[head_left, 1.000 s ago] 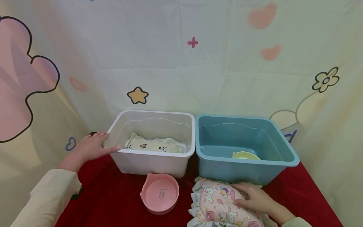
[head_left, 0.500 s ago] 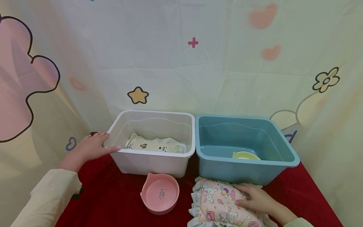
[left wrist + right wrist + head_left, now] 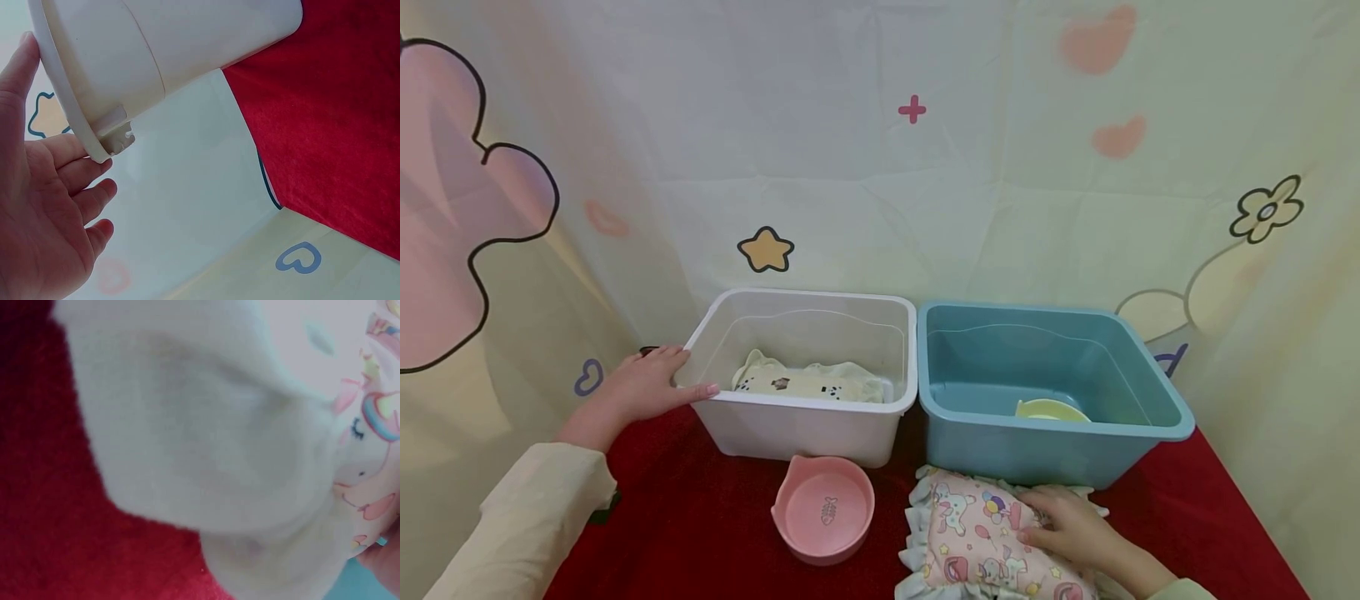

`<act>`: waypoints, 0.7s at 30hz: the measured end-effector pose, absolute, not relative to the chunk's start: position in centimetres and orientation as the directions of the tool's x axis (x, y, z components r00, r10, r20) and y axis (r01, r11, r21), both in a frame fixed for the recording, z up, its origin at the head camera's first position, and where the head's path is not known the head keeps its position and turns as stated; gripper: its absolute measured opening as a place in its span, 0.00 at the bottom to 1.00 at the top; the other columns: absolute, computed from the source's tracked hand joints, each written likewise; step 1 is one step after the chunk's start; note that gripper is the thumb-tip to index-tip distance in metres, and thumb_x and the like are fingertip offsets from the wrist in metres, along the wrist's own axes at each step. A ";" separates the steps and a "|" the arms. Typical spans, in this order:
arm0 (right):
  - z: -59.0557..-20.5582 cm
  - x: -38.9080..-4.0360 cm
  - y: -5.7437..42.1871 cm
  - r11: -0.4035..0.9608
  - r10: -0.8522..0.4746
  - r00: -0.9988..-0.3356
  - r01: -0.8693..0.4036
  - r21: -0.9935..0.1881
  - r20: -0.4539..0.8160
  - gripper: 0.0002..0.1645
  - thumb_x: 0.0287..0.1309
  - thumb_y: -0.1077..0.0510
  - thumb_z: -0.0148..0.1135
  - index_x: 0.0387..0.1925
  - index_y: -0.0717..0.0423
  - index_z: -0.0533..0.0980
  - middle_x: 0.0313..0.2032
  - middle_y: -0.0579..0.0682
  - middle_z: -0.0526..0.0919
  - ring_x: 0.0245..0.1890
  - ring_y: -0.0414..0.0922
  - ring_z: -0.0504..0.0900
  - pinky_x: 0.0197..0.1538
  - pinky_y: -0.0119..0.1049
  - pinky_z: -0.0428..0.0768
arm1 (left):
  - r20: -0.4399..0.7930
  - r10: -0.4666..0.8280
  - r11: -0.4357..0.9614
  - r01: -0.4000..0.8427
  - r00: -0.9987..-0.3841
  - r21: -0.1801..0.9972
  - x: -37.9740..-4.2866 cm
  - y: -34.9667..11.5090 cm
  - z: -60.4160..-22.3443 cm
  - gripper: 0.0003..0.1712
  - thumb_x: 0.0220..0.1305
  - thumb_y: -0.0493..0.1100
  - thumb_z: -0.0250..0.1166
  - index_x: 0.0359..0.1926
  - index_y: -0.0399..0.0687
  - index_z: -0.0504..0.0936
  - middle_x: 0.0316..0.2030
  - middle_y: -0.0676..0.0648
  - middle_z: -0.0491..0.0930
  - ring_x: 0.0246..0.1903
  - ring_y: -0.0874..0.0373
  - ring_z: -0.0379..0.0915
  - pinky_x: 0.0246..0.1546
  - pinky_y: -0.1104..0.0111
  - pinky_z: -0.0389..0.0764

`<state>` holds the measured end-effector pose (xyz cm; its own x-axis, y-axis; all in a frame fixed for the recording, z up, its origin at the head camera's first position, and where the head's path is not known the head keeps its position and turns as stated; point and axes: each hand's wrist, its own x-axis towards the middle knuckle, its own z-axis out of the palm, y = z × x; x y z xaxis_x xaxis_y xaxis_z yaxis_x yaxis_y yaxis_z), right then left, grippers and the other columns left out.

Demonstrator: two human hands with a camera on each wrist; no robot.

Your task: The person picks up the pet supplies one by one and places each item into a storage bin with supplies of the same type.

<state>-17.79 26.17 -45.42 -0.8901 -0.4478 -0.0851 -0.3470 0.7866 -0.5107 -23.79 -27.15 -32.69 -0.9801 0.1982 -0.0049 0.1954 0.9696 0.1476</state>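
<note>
My left hand (image 3: pixel 636 390) rests on the left corner of a white plastic bin (image 3: pixel 801 429), its thumb along the front rim. In the left wrist view, relaxed fingers (image 3: pixel 94 200) touch the underside of that rim. A pink unicorn-print pillow (image 3: pixel 977 542) with pale ruffles lies at the front, partly below the view. My right hand (image 3: pixel 1071 525) grips its right side, thumb apart from the fingers and the fabric bunched between. In the right wrist view a ruffle (image 3: pixel 200 425) covers most of the picture, hiding nearly all of the hand.
A blue bin (image 3: pixel 1000 450) stands against the white one, with a yellow bowl (image 3: pixel 1051 410) inside. A cream ruffled cushion (image 3: pixel 808 383) lies in the white bin. In front sits a pink cat-eared bowl (image 3: pixel 823 508) on the red cloth (image 3: pixel 685 508). A printed curtain (image 3: pixel 850 167) hangs behind.
My right hand has drawn its hold on the pillow slightly tighter, and more ruffle now shows beyond its fingers. My left hand has stayed on the white bin.
</note>
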 end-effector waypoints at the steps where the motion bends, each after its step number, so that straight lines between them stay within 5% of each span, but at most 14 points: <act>1: -45.4 -17.8 26.1 0.791 -0.440 -0.894 -0.341 -0.507 -0.085 0.29 0.44 0.41 0.63 0.46 0.53 0.76 0.43 0.48 0.79 0.41 0.45 0.72 0.48 0.55 0.71 | -0.004 0.199 0.970 0.196 -0.980 0.146 -23.8 -27.1 -32.7 0.53 0.52 0.71 0.50 0.60 0.28 0.60 0.58 0.27 0.60 0.59 0.34 0.53 0.57 0.41 0.51; 21: -45.9 -17.6 25.3 0.805 -0.424 -0.906 -0.367 -0.466 -0.018 0.16 0.46 0.47 0.63 0.39 0.47 0.77 0.40 0.45 0.80 0.42 0.44 0.72 0.47 0.53 0.72 | -0.007 0.196 0.971 0.193 -0.981 0.143 -24.0 -27.3 -32.8 0.54 0.51 0.72 0.49 0.60 0.28 0.60 0.58 0.27 0.60 0.59 0.34 0.52 0.57 0.41 0.51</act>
